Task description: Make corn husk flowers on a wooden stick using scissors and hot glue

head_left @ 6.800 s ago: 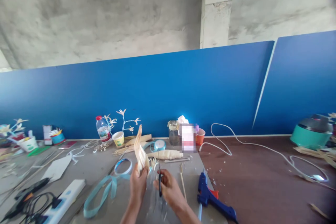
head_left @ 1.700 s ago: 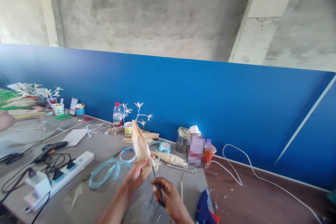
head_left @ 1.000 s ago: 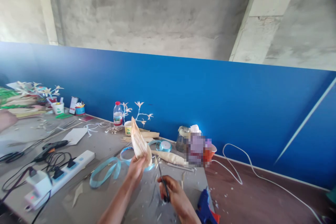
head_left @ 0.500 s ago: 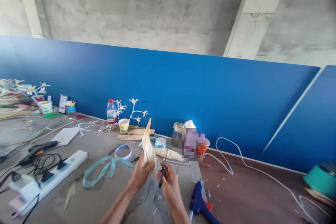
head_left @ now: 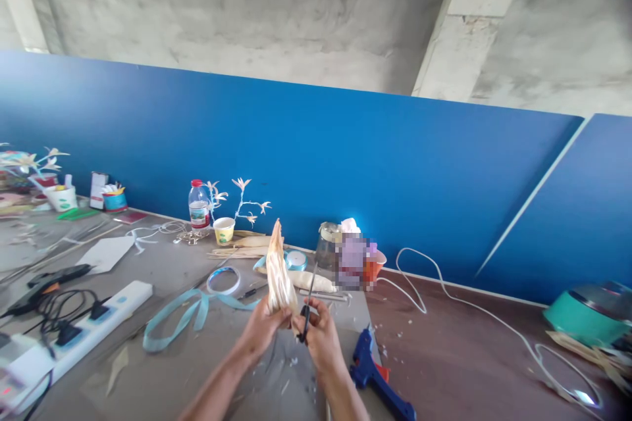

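My left hand is closed around the lower end of a pale dried corn husk, whose narrow tip points up. Close beside it on the right, my right hand grips black-handled scissors with the blades pointing upward. The right fingertips meet the husk's bottom end. Behind the hands lie another bundled husk and a spool of light blue ribbon. A loose blue ribbon curls on the table to the left, near a roll of tape.
To the right lies a blue glue gun; a black glue gun and a white power strip are at left. Along the blue partition stand a bottle, a paper cup with husk flowers and a glass jar.
The view has shifted slightly right. My right hand with the scissors has come closer to the left hand, and its fingertips now meet the husk's lower end.
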### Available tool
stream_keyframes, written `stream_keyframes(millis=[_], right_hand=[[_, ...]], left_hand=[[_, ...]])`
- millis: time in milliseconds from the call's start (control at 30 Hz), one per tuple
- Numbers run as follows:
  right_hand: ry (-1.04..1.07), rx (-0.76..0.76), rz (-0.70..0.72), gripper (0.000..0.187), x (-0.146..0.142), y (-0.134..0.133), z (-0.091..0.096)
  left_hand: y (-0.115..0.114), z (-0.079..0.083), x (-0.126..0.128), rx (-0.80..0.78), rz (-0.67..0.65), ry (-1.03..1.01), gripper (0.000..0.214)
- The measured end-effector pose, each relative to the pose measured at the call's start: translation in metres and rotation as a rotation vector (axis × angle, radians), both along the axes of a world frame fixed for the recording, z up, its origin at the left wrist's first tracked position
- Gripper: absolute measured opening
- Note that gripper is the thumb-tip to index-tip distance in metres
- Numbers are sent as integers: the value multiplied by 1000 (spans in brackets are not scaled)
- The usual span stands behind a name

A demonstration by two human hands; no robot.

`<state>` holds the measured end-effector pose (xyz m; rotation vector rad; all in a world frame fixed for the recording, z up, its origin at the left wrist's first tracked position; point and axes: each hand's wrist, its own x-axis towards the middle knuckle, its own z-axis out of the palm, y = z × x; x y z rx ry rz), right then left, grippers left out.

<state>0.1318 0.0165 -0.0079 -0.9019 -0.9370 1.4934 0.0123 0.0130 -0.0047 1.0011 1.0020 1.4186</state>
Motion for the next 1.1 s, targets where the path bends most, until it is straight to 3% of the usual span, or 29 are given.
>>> stream_keyframes(millis=[200, 367, 467, 633, 700, 800, 867, 933, 1000, 1100], right_hand=[[-24, 36, -6, 51, 0, 1, 4], [-153, 34, -89, 41, 14, 11, 6], [-254, 114, -104, 35, 15, 11, 5], [-391, 172, 195, 30, 4, -1, 4], [-361, 123, 282, 35, 6, -3, 7], [-253, 106, 303, 36, 22, 0, 13], [-200, 126, 263, 34, 36, 5, 14], [-208, 131, 117, 35, 47, 13, 13], [-397, 152, -74, 40, 52, 23, 12], [-828, 159, -204, 46, 51, 42, 15]], left_hand=[[0, -3, 0, -39, -22, -40, 29], [6, -7, -7, -89, 108, 19, 33], [4, -3, -7, -127, 44, -49, 32], [-4, 9, -6, -119, -273, -245, 40], [-5, 10, -8, -136, -244, -293, 35], [-3, 9, -11, -168, -120, -305, 28], [-2, 9, -12, -198, -66, -306, 28], [-2, 10, -12, -222, -29, -324, 29], [-2, 12, -10, -228, 8, -328, 30], [-2, 12, -6, -234, 71, -283, 32]])
